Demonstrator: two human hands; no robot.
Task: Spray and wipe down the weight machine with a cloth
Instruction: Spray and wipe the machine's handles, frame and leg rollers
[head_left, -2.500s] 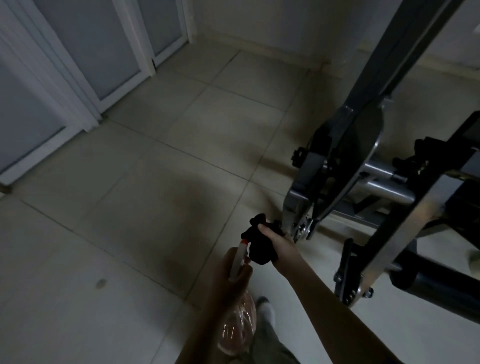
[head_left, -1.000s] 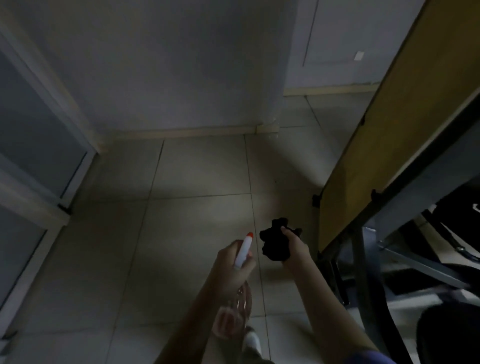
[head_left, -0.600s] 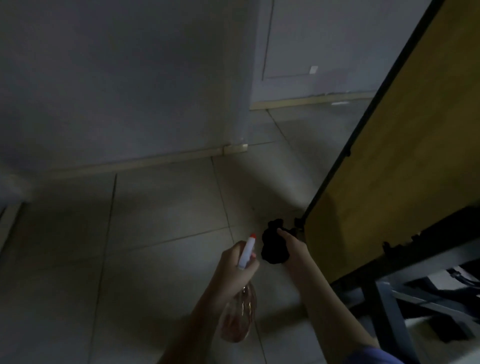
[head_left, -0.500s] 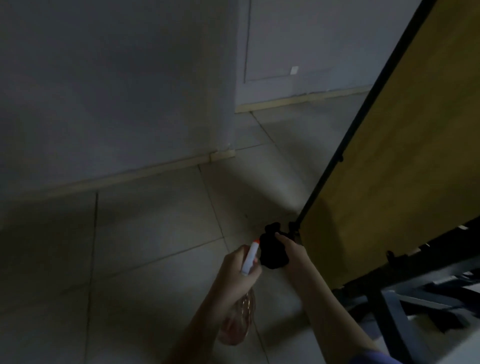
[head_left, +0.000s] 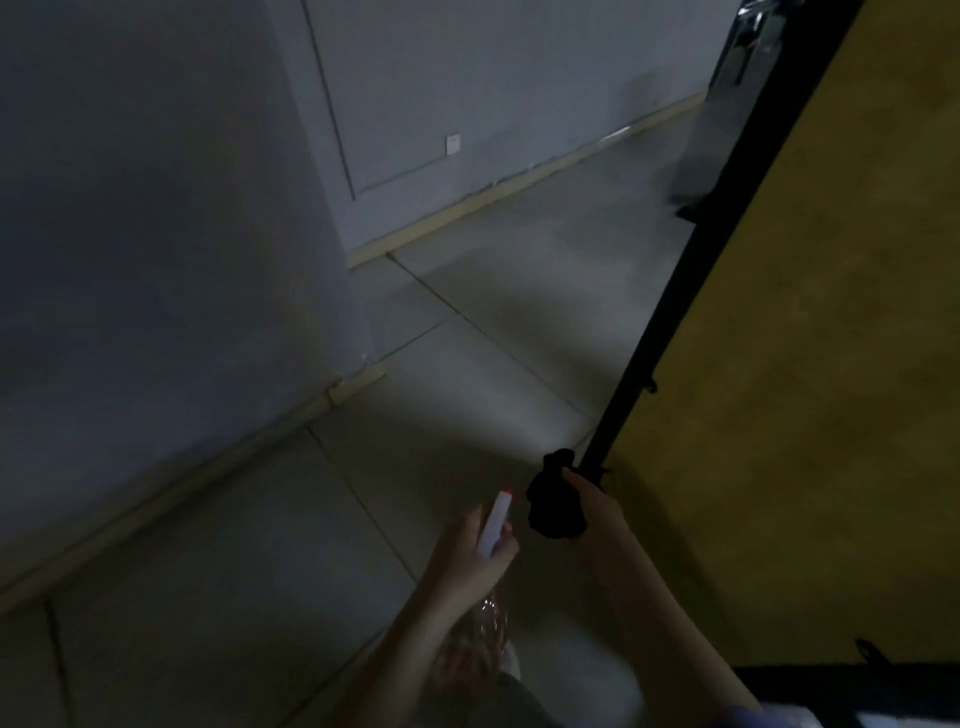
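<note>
My left hand (head_left: 467, 558) grips a clear spray bottle (head_left: 480, 631) with a white, red-tipped nozzle (head_left: 494, 522) pointing up and forward. My right hand (head_left: 597, 512) is closed around a bunched black cloth (head_left: 553, 501), which sits against the lower end of a black edge strip (head_left: 675, 291). That strip borders a large tilted yellow-brown padded board (head_left: 810, 364) filling the right side. Only a shiny metal part (head_left: 748, 57) of the weight machine shows, at the top right behind the board.
A grey wall (head_left: 145, 218) with a projecting corner and a pale skirting (head_left: 358, 382) stands to the left and ahead. Tiled floor (head_left: 493, 332) lies between wall and board. A small white plate (head_left: 453, 144) is on the far wall. A dark frame bar (head_left: 852, 680) runs along the bottom right.
The view has swung right and closer to the yellow-brown board, away from the metal machine frame seen at first. Both hands keep their hold; the cloth now meets the board's black edge.
</note>
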